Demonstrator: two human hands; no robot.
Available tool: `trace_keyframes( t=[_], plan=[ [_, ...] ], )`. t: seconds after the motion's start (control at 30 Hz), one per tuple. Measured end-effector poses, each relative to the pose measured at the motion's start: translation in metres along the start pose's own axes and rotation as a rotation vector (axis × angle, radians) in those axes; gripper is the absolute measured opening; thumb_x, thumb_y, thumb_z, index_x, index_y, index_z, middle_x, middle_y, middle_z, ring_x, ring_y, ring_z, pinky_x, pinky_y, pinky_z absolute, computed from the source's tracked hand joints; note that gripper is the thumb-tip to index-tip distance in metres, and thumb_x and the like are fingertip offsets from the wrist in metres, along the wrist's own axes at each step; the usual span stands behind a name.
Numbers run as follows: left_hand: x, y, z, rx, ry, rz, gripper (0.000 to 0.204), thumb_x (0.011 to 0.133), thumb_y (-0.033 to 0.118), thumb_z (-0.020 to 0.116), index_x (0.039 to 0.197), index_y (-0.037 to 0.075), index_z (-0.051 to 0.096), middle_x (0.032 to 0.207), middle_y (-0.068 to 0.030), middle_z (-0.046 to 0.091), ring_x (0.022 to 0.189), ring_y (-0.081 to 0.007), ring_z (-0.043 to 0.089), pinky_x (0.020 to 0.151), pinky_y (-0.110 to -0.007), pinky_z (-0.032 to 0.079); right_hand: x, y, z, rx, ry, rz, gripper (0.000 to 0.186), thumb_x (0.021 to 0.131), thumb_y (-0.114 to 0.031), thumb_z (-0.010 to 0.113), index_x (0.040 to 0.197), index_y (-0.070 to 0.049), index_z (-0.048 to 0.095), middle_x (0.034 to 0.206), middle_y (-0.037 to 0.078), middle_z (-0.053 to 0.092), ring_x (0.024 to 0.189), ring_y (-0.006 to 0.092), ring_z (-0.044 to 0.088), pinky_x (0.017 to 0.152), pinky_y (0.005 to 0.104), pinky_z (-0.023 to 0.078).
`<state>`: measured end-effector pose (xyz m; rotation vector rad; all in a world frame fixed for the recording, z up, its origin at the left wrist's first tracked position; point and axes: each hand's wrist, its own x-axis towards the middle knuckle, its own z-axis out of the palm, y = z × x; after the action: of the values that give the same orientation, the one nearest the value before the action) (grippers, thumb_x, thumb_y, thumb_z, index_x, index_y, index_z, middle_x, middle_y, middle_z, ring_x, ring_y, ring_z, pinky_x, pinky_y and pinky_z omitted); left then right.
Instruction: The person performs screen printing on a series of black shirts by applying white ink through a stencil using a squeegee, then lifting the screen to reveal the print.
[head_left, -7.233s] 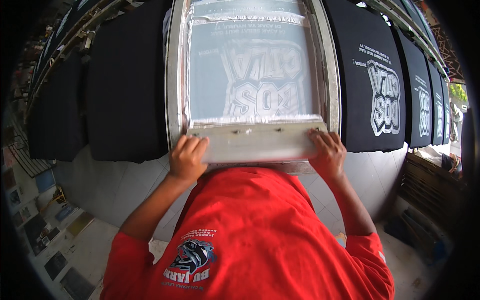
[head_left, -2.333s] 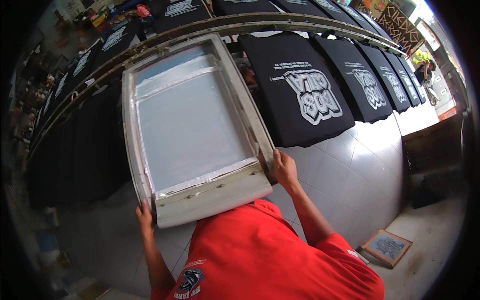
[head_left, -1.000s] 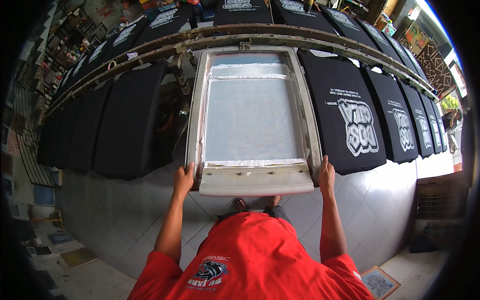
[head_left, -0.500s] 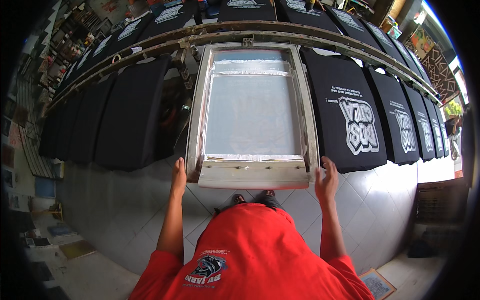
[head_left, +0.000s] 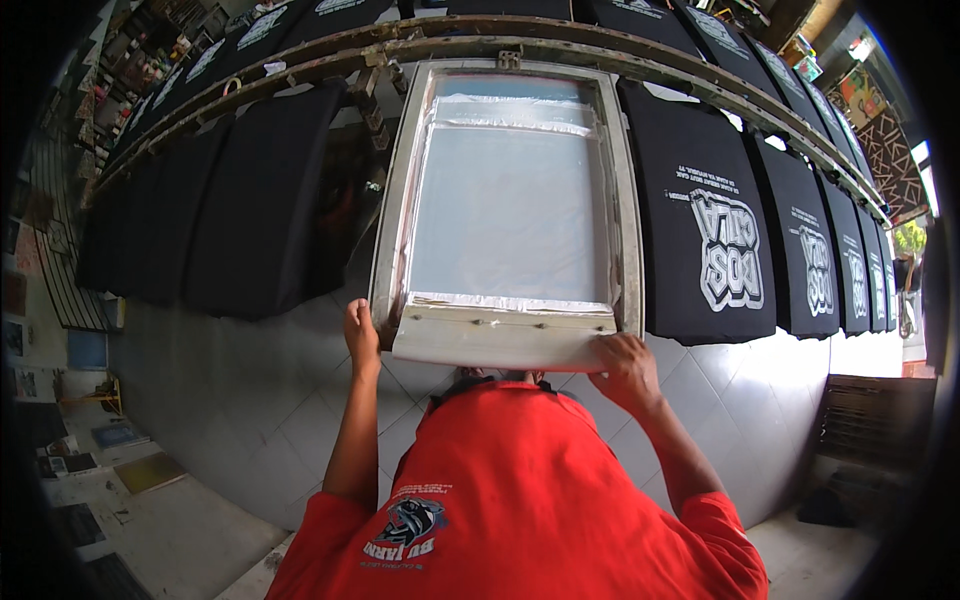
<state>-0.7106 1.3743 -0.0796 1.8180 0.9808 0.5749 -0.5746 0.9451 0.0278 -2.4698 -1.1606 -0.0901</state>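
A screen-printing frame (head_left: 621,180) with pale mesh and tape along its inner edges fills the middle of the view, over the row of platens. A wide squeegee (head_left: 460,335) lies across its near end. My left hand (head_left: 362,332) is closed at the frame's near left corner, fingertips partly hidden. My right hand (head_left: 625,365) grips the squeegee's right end, fingers curled over it. Just right of the frame is a black shirt (head_left: 675,160) with white printing on a platen; to its left, past a dark gap, is an unprinted black shirt (head_left: 255,195).
More printed black shirts (head_left: 795,200) run to the right, others sit beyond the metal rails (head_left: 300,50). A tiled floor (head_left: 255,400) lies below, with flat boards (head_left: 155,470) at the lower left and a wooden crate (head_left: 870,420) at the right.
My right hand has shifted inward from the frame's side onto the squeegee and closed on it. My left hand and the frame sit slightly higher in the picture.
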Motion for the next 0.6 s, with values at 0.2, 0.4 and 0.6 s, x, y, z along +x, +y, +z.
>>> trace_keyframes(
  t=[0.2, 0.4, 0.6],
  plan=[
    [-0.009, 0.027, 0.005, -0.046, -0.029, 0.034, 0.045, 0.104, 0.039, 0.044, 0.104, -0.004, 0.056, 0.089, -0.0097, 0.054, 0.083, -0.0179, 0.048, 0.080, -0.032, 0.040, 0.040, 0.009, -0.035, 0.057, -0.034, 0.080, 0.032, 0.069, -0.018, 0.081, 0.096, -0.006, 0.070, 0.095, 0.008, 0.072, 0.089, 0.0283, 0.068, 0.078, 0.0411, 0.054],
    [-0.004, 0.013, 0.007, -0.058, -0.052, 0.032, 0.044, 0.104, 0.039, 0.044, 0.107, -0.003, 0.057, 0.093, -0.0112, 0.057, 0.087, -0.0196, 0.051, 0.083, -0.033, 0.041, 0.083, 0.017, -0.046, 0.097, -0.097, 0.205, 0.031, 0.074, -0.015, 0.074, 0.103, -0.006, 0.069, 0.090, 0.009, 0.070, 0.089, 0.0305, 0.066, 0.078, 0.0407, 0.054],
    [-0.005, 0.015, -0.009, 0.040, -0.110, -0.004, 0.041, 0.099, 0.033, 0.054, 0.123, -0.001, 0.054, 0.113, -0.0135, 0.061, 0.103, -0.0261, 0.056, 0.092, -0.038, 0.042, 0.105, 0.022, -0.045, 0.100, -0.163, 0.280, 0.032, 0.072, -0.016, 0.075, 0.103, -0.007, 0.070, 0.090, 0.010, 0.070, 0.088, 0.0308, 0.066, 0.077, 0.0418, 0.054]
  ],
)
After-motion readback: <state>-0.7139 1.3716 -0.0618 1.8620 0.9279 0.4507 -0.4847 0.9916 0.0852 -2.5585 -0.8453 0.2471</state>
